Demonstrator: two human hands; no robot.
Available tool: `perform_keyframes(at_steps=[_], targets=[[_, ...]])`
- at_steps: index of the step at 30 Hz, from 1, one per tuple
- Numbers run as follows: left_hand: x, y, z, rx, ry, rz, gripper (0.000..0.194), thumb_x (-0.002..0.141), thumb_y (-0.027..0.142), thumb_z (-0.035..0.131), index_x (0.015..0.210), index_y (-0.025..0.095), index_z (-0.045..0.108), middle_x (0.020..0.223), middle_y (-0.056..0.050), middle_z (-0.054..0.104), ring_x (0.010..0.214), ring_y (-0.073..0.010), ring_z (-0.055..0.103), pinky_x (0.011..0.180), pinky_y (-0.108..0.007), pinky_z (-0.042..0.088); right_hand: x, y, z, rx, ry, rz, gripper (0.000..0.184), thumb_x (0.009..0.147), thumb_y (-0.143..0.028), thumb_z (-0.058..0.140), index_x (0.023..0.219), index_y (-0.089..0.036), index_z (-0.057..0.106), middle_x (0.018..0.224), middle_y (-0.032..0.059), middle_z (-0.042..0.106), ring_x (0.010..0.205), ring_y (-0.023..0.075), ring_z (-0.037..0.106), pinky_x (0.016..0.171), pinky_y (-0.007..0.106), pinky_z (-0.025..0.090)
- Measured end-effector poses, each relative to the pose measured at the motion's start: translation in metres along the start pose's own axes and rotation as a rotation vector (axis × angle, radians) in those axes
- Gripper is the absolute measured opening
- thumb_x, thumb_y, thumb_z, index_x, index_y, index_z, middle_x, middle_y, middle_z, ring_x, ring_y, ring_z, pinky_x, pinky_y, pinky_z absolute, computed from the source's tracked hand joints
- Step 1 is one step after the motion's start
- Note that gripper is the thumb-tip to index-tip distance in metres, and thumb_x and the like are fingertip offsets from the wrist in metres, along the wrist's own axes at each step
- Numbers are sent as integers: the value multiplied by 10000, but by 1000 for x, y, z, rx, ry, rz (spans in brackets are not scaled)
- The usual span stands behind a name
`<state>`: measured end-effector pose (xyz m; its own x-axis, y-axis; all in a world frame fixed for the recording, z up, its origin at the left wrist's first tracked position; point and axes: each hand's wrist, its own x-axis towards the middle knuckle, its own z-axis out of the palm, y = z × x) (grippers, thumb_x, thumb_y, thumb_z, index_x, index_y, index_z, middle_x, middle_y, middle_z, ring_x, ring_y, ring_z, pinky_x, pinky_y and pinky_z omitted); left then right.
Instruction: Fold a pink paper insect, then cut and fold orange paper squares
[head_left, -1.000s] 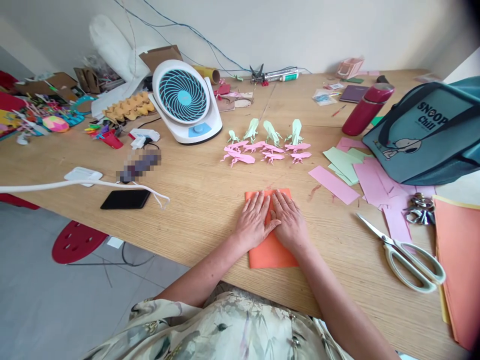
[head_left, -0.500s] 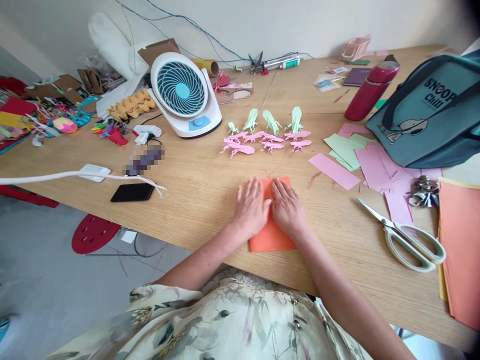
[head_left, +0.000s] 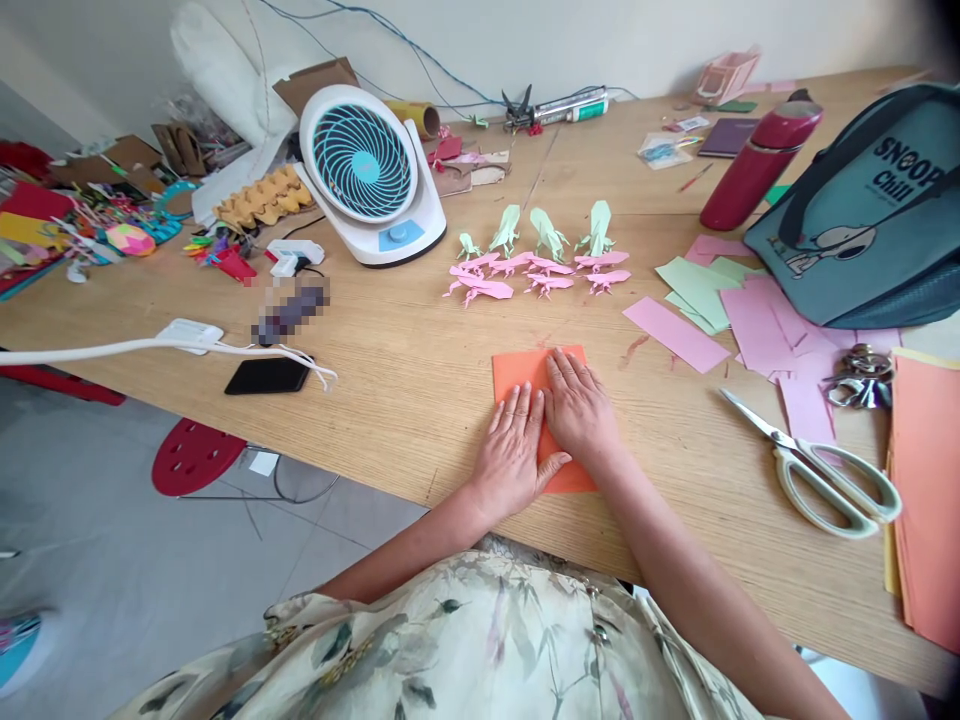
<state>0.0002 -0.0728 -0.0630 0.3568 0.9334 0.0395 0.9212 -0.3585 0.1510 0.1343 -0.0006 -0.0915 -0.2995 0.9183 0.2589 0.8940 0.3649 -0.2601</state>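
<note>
An orange sheet of paper (head_left: pixel 517 368) lies on the wooden table in front of me, partly covered by both hands. My left hand (head_left: pixel 514 447) is flat on its left and lower part, fingers stretched out and thumb pointing right. My right hand (head_left: pixel 581 410) presses flat on the paper's right side, fingers extended toward its far edge. The two hands touch or nearly touch at the middle. Beyond the sheet stand folded pink paper insects (head_left: pixel 484 287) and several folded green paper insects (head_left: pixel 549 235).
Scissors (head_left: pixel 814 470) lie to the right, near pink and green paper pieces (head_left: pixel 675 333) and an orange paper stack (head_left: pixel 930 480). A red bottle (head_left: pixel 757 165) and a teal bag (head_left: pixel 862 220) stand behind. On the left are a fan (head_left: pixel 367 170), a black phone (head_left: pixel 266 376) and a white cable (head_left: pixel 112 352).
My left hand has slid down the paper toward me, uncovering its far left corner. My right hand stays flat on the paper. The view has shifted slightly.
</note>
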Motion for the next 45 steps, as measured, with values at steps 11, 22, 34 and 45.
perform_keyframes(at_steps=[11,22,34,45], targets=[[-43,-32,-20,104,-134,-84,620,1011,357,296,1571,157,119,1636,-96,173,1523,-269,106,1189,-601,140,-1,-2,-2,45,19,8,541,993,-269,309,1466,-25,408,1544,161,398,1411,302,374,1157,470,282],[-42,-21,-20,79,-152,89,778,980,591,288,1573,131,83,1628,-137,179,1518,-279,131,1199,-558,138,-2,-2,-1,36,46,3,530,995,-270,321,1458,-36,426,1530,162,422,1407,298,384,1149,468,300],[-3,-59,-52,-18,-134,219,543,1029,398,318,1545,236,261,1604,-75,287,1512,-221,182,1212,-515,176,-3,-2,1,14,68,-14,516,997,-262,324,1450,-42,434,1526,154,431,1394,301,403,1144,456,298],[13,-71,-28,118,-159,133,696,983,524,390,1544,138,247,1619,-146,210,1512,-270,169,1205,-519,181,-3,-2,0,-7,46,-5,523,995,-263,324,1462,-47,418,1536,149,416,1396,291,405,1153,452,293]])
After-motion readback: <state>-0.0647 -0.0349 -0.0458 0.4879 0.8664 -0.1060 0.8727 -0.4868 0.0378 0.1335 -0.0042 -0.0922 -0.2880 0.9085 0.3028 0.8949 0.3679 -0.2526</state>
